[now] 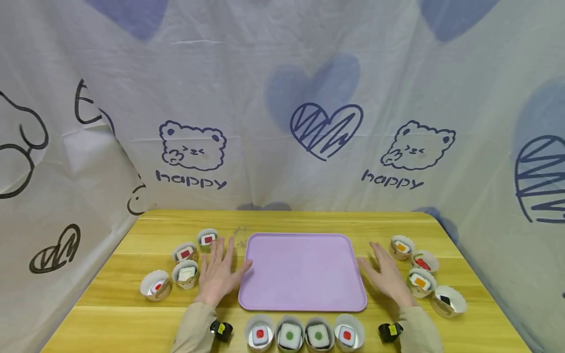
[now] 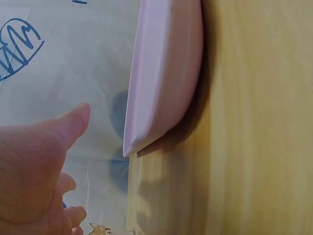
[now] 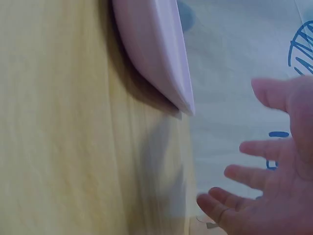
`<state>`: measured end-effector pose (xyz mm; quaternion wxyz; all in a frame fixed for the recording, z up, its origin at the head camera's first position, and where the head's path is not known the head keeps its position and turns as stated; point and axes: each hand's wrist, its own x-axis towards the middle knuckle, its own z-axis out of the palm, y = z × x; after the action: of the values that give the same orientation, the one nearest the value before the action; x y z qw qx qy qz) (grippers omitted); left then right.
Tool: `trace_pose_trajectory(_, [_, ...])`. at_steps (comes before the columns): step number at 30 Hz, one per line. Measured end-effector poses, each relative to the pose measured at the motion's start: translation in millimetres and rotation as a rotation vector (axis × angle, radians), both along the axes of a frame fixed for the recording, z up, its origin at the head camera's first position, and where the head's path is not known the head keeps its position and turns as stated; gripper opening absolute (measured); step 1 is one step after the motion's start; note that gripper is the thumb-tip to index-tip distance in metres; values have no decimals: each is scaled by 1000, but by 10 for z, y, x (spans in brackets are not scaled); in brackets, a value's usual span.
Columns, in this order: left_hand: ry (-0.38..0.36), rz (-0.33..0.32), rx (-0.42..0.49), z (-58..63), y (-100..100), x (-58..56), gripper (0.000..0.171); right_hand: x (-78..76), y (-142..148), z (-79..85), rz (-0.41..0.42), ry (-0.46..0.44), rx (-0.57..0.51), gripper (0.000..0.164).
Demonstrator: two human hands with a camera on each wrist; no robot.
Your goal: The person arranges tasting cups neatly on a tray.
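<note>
A pink-purple rectangular tray (image 1: 302, 272) lies on the wooden table between both hands, with nothing on it. My left hand (image 1: 219, 274) is at the tray's left side, fingers spread and pointing forward, thumb toward the rim. On the other side my right hand (image 1: 387, 275) has its fingers extended, thumb toward the tray's right rim. Neither hand holds anything. In the left wrist view, the left thumb (image 2: 73, 125) is apart from the tray's raised side (image 2: 171, 73). The right wrist view shows the right fingers (image 3: 249, 177) straight and separated, away from the tray.
Paper cups holding sushi-like pieces stand left (image 1: 156, 286), right (image 1: 448, 301) and along the front (image 1: 290, 334). One left cup (image 1: 208, 239) is right by the left fingertips; a right cup (image 1: 421, 282) is beside the right wrist. A printed cloth (image 1: 265, 196) hangs behind the table (image 1: 110, 314).
</note>
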<state>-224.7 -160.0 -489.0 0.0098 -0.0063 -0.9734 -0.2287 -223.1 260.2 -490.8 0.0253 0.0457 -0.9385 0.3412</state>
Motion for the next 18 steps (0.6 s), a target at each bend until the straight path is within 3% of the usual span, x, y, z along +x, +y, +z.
trace_pose_trajectory(13, [-33, -26, 95, 49, -42, -64, 92, -130, -137, -13, -54, -132, -170, 57])
trace_pose_trajectory(18, [-19, -54, 130, 75, -68, -74, 93, -201, -163, -26, -34, -130, -133, 52])
